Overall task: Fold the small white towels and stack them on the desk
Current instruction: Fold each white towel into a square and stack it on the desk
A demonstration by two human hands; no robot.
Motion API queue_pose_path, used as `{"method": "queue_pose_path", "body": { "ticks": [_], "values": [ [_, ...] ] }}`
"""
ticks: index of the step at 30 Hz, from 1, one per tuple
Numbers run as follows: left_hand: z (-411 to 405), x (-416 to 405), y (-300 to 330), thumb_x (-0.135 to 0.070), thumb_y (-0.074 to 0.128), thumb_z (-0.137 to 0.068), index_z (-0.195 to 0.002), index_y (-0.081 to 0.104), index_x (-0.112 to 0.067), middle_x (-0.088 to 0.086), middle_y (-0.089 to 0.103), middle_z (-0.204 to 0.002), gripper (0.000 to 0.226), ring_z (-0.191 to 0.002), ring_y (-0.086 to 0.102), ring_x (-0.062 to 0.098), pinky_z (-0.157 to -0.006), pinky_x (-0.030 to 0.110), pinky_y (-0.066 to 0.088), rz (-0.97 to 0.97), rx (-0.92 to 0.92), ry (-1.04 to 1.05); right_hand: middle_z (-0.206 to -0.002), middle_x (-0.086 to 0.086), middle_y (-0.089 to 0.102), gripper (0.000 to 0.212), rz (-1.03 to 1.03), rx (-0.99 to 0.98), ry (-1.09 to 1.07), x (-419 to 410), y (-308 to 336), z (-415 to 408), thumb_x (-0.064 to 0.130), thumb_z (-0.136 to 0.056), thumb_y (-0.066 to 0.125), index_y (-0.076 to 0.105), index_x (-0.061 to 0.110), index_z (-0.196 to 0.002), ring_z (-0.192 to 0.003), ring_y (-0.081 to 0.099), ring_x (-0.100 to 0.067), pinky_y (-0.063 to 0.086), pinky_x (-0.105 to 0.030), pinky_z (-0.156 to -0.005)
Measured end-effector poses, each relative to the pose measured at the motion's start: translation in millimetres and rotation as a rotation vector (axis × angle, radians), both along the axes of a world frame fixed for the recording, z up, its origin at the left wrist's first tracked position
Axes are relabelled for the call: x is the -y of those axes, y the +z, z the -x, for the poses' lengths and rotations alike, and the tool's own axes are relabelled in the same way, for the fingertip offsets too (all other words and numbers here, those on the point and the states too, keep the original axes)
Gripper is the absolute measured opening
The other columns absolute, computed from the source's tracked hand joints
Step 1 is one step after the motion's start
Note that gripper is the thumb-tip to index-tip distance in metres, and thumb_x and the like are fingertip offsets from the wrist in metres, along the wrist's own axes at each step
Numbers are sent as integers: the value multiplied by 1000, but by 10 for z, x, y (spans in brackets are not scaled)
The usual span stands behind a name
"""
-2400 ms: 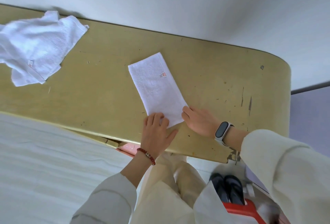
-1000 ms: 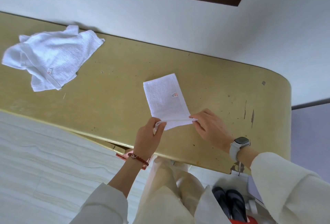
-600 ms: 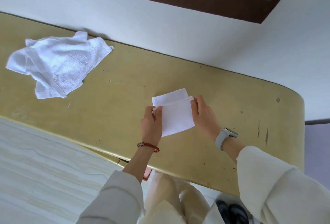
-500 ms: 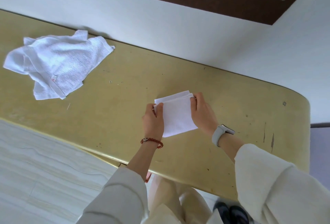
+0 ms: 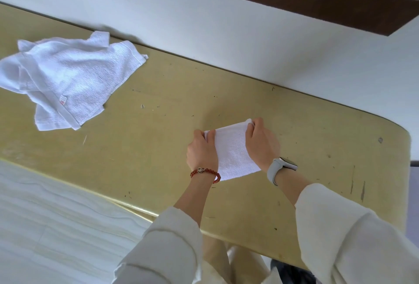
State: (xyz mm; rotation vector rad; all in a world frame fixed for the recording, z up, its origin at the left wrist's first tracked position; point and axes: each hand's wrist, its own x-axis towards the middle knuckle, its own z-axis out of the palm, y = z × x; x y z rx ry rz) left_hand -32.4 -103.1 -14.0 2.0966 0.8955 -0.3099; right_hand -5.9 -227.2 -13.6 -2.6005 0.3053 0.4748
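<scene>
A small white towel (image 5: 233, 152), folded into a compact rectangle, lies on the yellow desk (image 5: 158, 143) near its front edge. My left hand (image 5: 202, 151) pinches the towel's far left corner. My right hand (image 5: 260, 143) pinches the far right corner. Both hands hold the far edge of the fold. A second white towel (image 5: 68, 77) with a small red tag lies crumpled and unfolded at the desk's far left, well away from both hands.
A white wall (image 5: 204, 11) runs along the back of the desk. The desk's rounded right end (image 5: 405, 147) is scuffed. Pale flooring (image 5: 56, 227) shows at lower left below the front edge.
The long towel strip was folded in half, its near end lifted and carried over to the far end. Both hands now grip the far corners of the shorter fold.
</scene>
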Motion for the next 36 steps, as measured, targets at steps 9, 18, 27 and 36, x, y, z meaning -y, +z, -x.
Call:
{"method": "queue_pose_path", "body": {
  "ticks": [9, 18, 27, 36],
  "values": [
    [-35, -55, 86, -45, 42, -92, -90, 45, -14, -4, 48, -69, 31, -72, 51, 25, -64, 28, 37, -74, -133, -36, -72, -4, 53, 28, -5, -36, -76, -3, 14, -54, 33, -97, 32, 44, 8, -96, -64, 49, -25, 25, -27, -46],
    [445, -41, -87, -13, 40, -83, -116, 54, -8, 10, 56, -124, 36, -117, 48, 26, -87, 34, 35, -551, 460, -559, -124, -10, 56, 39, 142, 561, 529, 260, -103, 316, 15, -86, 32, 47, 8, -121, -116, 50, -27, 33, -45, -101],
    [561, -80, -387, -35, 24, -92, -140, 23, -3, 10, 33, -148, 58, -138, 20, 19, -108, 51, 15, -627, 205, -836, -147, -8, 36, 52, 358, 244, 804, 288, -330, 246, 36, -92, 23, 24, 20, -142, -136, 19, -27, 28, -62, -101],
    [530, -91, -280, -33, 29, -90, -134, 36, -7, 15, 42, -142, 51, -133, 25, 21, -102, 59, 27, -563, 265, -778, -146, -11, 37, 51, 193, 245, 740, 286, -160, 257, 30, -90, 25, 43, 13, -134, -135, 32, -29, 31, -58, -102]
  ]
}}
